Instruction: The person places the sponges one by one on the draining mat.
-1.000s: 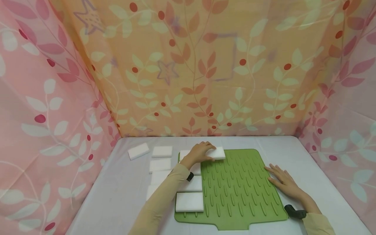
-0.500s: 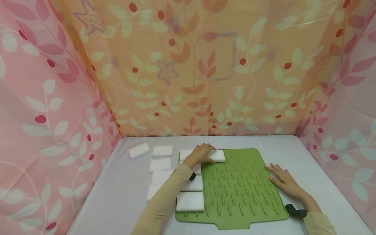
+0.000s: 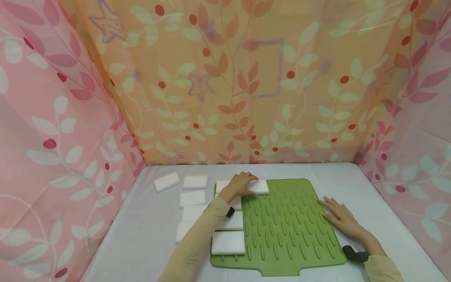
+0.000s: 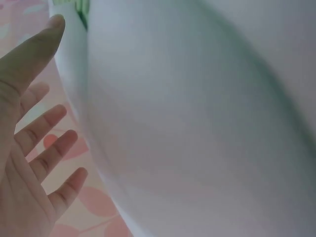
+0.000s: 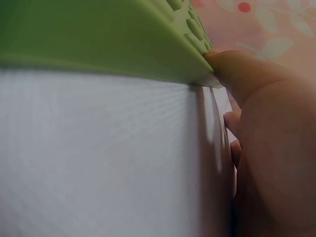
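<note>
In the head view my left hand (image 3: 240, 185) reaches over the far left of a green ridged mat (image 3: 289, 219). Its thumb and fingers hold a white rectangular block (image 3: 260, 187) lying flat there, across its near and far edges. Several like blocks line the mat's left side, among them the nearest white block (image 3: 228, 243); my forearm partly covers this column. The left wrist view shows spread fingertips and thumb beside a large blurred white block (image 4: 182, 123). My right hand (image 3: 341, 219) rests with extended fingers against the mat's right edge; its thumb (image 5: 222, 61) touches the rim.
Left of the mat, more white blocks lie on the white-covered table (image 3: 137, 235) in a loose column, with one tilted block (image 3: 166, 182) apart at the back left. Printed floral curtains (image 3: 225, 98) stand behind and at both sides. My left sleeve (image 3: 197, 243) crosses the loose column.
My left hand has lowered the white block onto the mat and shifted it slightly left towards the block beside it. The right hand stays in place.
</note>
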Motion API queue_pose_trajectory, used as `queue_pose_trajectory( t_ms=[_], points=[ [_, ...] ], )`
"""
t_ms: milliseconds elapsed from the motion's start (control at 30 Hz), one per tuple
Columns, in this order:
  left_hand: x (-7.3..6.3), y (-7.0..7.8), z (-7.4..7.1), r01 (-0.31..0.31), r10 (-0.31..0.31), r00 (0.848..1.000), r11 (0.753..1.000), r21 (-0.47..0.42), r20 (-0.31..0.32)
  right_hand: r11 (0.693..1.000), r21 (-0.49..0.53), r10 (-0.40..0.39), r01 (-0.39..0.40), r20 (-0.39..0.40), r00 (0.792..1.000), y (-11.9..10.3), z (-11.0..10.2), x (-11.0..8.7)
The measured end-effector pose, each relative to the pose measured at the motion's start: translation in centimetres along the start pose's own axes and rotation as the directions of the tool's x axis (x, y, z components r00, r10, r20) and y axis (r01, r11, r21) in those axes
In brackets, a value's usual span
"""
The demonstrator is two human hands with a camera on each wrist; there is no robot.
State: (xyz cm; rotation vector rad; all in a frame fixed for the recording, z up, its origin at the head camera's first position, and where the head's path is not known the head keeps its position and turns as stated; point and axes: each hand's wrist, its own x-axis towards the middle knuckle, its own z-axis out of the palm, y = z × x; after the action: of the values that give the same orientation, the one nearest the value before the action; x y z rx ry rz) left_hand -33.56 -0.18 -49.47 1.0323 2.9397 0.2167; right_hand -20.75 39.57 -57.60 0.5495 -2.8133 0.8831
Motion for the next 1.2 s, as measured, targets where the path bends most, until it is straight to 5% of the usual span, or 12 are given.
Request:
queue_pose_trajectory(
  t_ms=[567, 1200],
  points=[
    [-1.6, -1.5, -1.9, -0.003, -0.005, 0.996, 0.995, -0.098, -0.084, 1.0, 0.0, 0.003, -0.003, -0.002, 1.0, -0.2, 0.0, 0.1],
    [-4.3, -5.2, -3.1, 0.02, -0.057, 0.98, 0.981, -0.193, -0.192, 1.0, 0.001, 0.0, 0.0, -0.003, 1.0, 0.1, 0.0, 0.1]
  ],
)
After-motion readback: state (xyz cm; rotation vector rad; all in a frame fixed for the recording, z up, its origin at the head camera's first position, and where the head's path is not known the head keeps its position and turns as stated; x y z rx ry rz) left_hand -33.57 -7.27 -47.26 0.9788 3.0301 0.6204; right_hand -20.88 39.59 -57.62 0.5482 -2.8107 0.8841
